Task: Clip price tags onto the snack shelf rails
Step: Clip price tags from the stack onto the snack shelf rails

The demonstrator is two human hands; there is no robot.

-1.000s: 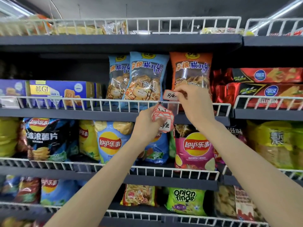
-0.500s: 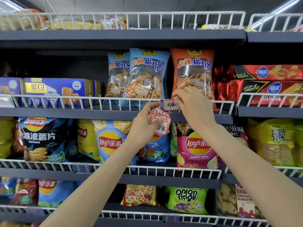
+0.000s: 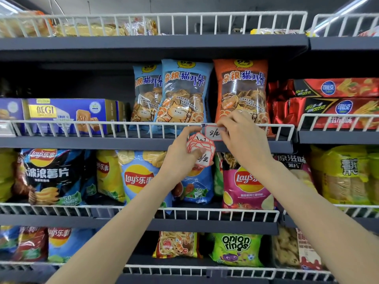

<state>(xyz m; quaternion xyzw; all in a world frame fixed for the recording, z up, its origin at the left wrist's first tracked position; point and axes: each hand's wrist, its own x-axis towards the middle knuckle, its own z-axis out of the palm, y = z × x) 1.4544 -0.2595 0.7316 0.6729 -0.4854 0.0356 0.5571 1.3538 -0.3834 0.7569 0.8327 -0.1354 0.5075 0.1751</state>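
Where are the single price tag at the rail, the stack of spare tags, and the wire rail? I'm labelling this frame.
single price tag (image 3: 213, 133): head view, its white face.
stack of spare tags (image 3: 200, 145): head view, top tag's red-edged face.
wire rail (image 3: 102, 122): head view, its top wire.

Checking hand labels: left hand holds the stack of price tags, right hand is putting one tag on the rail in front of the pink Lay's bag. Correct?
Not quite. The head view shows the right hand putting the tag on the rail one shelf higher, in front of the orange snack bag, not the pink Lay's bag. The left hand does hold the stack of price tags.
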